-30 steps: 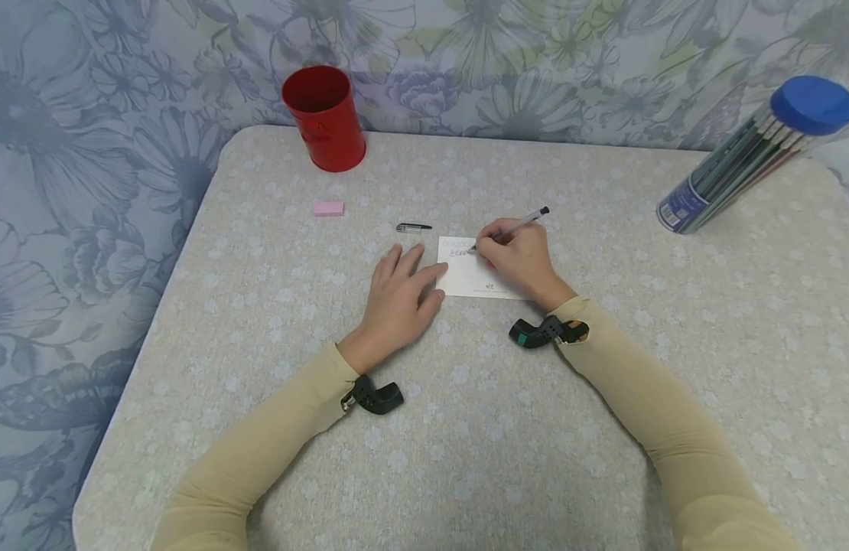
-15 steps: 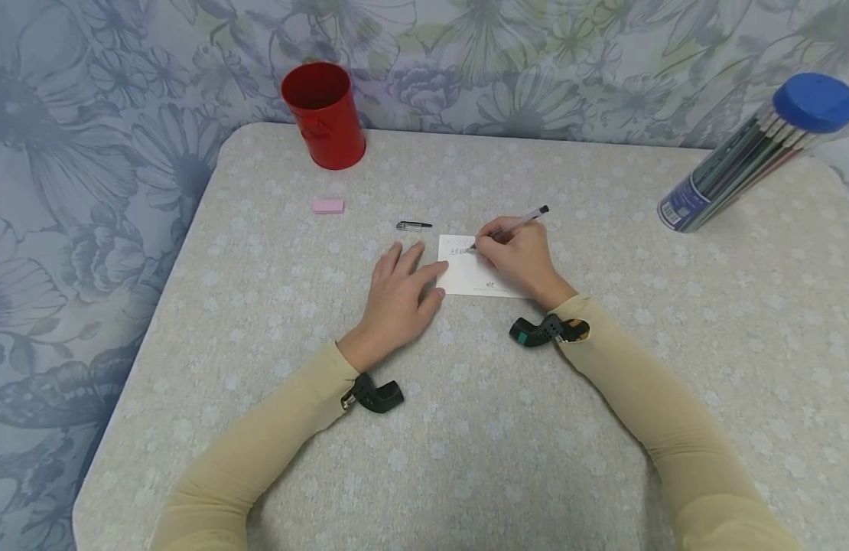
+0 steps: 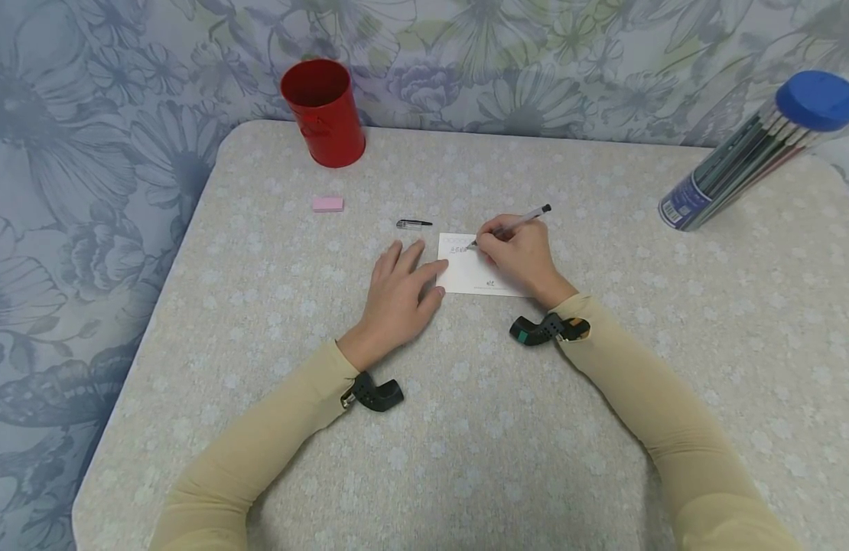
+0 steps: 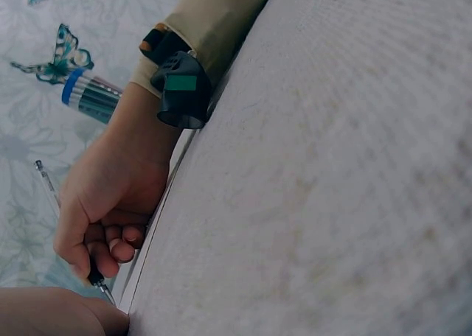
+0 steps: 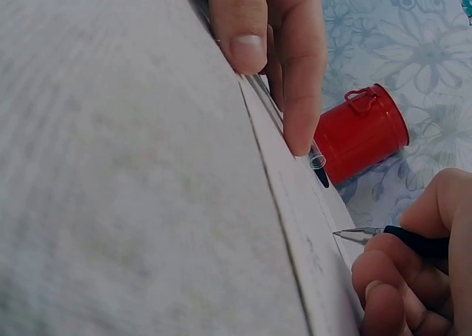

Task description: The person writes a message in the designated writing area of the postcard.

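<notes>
A pen [image 3: 535,213] with a clear barrel and black grip is pinched in my right hand [image 3: 524,256]. Its metal tip [image 5: 358,234] is right at the surface of a white card [image 3: 466,275], by a short line of handwriting near the top. My right hand covers the card's right part. My left hand [image 3: 400,298] lies with spread fingers at the card's left edge, index finger and thumb just over the border. Beyond the left fingertips lies a clear pen cap [image 3: 414,224] with a black clip.
A pink eraser [image 3: 328,204] lies at the left, with a red metal bucket [image 3: 328,122] behind it near the wall. At the back right stands a tilted-looking clear tube of pencils [image 3: 734,168] with a blue lid. Patterned cloth [image 3: 466,428] covers the table.
The pen tip has made small strokes, and the handwriting on the card shows a little more clearly. Both hands stay in nearly the same place; the whole view has shifted slightly upward.
</notes>
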